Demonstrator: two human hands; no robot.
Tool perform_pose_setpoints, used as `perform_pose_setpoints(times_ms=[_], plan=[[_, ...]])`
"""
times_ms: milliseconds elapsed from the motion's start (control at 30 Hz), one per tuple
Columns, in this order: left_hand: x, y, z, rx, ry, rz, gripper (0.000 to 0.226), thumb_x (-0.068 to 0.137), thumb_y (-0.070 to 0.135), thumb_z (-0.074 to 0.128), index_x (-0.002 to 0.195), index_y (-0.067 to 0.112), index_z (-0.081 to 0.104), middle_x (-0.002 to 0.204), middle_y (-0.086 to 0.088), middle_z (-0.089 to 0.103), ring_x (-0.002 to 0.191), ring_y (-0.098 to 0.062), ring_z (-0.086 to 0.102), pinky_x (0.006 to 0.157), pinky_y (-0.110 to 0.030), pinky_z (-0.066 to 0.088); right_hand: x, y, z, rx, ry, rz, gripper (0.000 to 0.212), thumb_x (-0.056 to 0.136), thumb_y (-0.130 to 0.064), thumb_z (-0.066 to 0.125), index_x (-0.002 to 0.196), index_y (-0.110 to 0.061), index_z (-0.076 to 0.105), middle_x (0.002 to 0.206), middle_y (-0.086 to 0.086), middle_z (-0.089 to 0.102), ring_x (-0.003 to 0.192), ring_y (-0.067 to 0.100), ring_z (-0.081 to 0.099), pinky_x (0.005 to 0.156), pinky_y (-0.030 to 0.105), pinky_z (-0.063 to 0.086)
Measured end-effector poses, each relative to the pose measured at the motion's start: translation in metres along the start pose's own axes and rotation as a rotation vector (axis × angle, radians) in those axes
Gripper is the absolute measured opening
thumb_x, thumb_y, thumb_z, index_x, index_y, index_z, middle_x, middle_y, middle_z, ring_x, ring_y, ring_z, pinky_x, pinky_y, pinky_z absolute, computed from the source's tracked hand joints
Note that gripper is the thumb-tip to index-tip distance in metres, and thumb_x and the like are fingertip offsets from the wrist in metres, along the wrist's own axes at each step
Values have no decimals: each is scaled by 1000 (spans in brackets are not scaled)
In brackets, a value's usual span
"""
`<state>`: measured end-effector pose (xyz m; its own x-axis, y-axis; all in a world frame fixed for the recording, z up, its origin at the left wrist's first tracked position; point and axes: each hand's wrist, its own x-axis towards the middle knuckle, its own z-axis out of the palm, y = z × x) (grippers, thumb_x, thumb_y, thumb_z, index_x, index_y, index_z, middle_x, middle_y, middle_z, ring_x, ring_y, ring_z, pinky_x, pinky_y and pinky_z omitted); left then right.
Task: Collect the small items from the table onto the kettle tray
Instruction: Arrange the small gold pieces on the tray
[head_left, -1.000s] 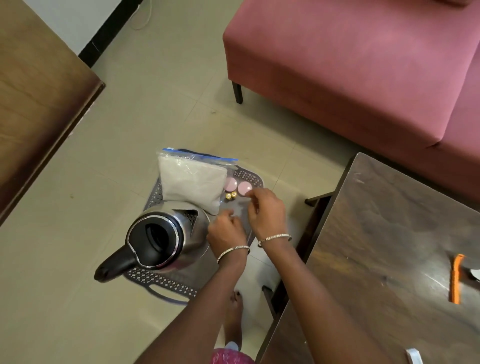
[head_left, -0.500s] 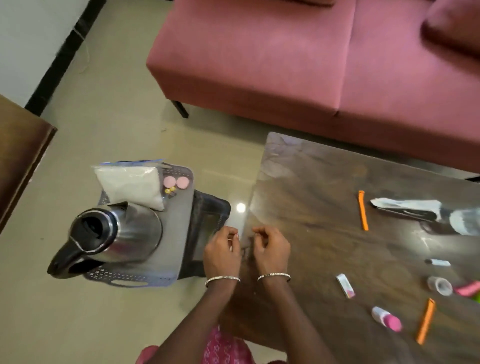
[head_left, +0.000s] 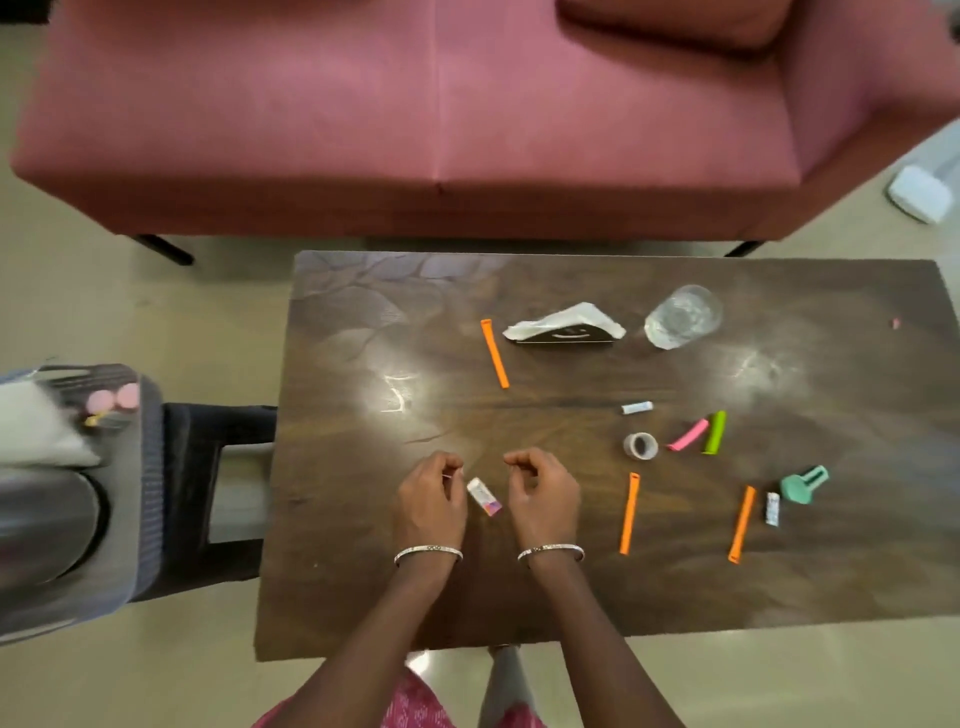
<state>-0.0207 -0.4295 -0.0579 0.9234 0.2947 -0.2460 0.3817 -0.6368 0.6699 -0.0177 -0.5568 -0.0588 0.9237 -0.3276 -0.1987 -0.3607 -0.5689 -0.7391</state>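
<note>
Left of the tabletop (head_left: 363, 519), a grey kettle tray (head_left: 148, 493) sits on a dark stool (head_left: 208, 467), carrying a blurred steel kettle (head_left: 47, 525), a white pouch (head_left: 36, 426) and two pink discs (head_left: 114, 399). Near the tabletop's front edge both hands hover with fingers curled: the left hand (head_left: 431, 501) pinches something thin that is too small to name, while the right hand (head_left: 545, 493) is loosely closed on nothing visible. Between them lies a small white-and-pink eraser (head_left: 484, 497). Toward the tabletop's middle lie an orange strip (head_left: 494, 353) and a tissue holder (head_left: 565, 325). Further right stand a clear glass (head_left: 683, 314), a tape roll (head_left: 640, 445), pink (head_left: 688, 434) and green (head_left: 715, 432) clips, two more orange strips (head_left: 629, 513) and a teal clip (head_left: 802, 484).
</note>
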Motion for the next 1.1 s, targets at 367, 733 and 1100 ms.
perform_pose_setpoints(times_ms=[367,733,1100], plan=[[3,113,132,17,-149,81,6,83,15,65,86,19,68,83,4,69,76,-15,64,69,-24,45,68,115,-141,-12,115,130,20,78,3,65,83,-15,73,79,-2,69,70,12,65,70,31,52],[42,167,230,358,-391,195,21,89,22,60,109,16,59,107,-8,63,100,-29,60,82,-39,49,87,219,-223,34,398,404,21,82,-4,64,83,-24,72,74,-9,67,66,8,62,69,31,53],[50,168,258,522,-324,208,10,85,22,65,95,22,62,105,-4,56,92,-30,59,61,-35,43,82,281,-237,-16,423,729,9,82,-14,71,91,-15,71,84,1,72,76,20,68,73,29,52]])
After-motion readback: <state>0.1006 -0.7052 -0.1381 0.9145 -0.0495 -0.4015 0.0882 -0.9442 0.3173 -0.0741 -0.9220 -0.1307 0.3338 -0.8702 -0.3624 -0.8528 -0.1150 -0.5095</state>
